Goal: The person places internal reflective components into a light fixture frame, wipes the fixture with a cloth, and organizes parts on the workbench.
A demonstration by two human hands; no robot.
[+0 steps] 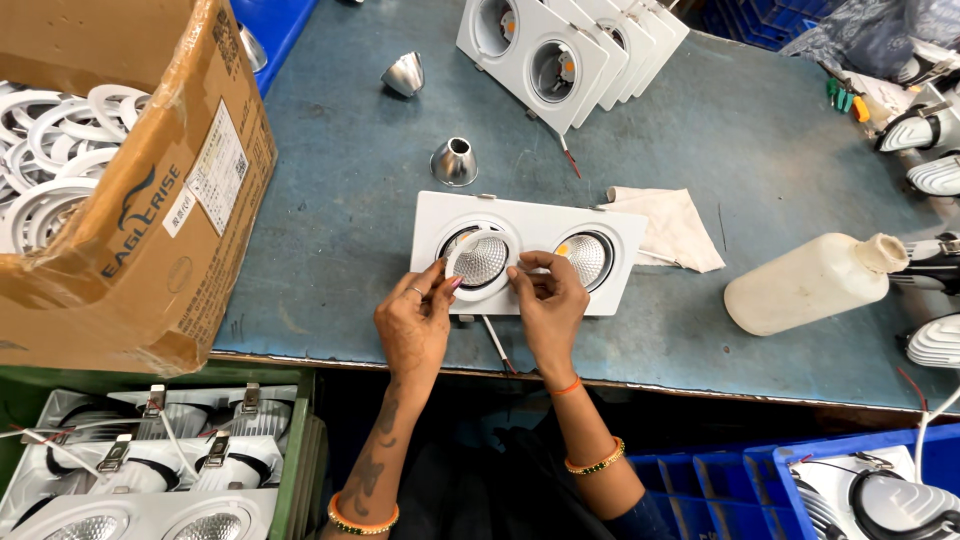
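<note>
Both hands pinch one round white-rimmed reflector lens point(481, 260): the left hand point(413, 325) grips its left edge with fingertips, the right hand point(546, 302) holds its right edge. They keep it over the left opening of a white rectangular twin-socket downlight housing point(528, 253) lying flat on the blue-grey worktable point(330, 200). Just right of the housing lies a folded cream cloth point(668, 225), and further right a cream plastic bottle point(810, 283) on its side. Behind the housing stands a small silver metal cone reflector point(454, 162). Left of it, well apart, sits a brown cardboard box point(130, 180) of white rings.
</note>
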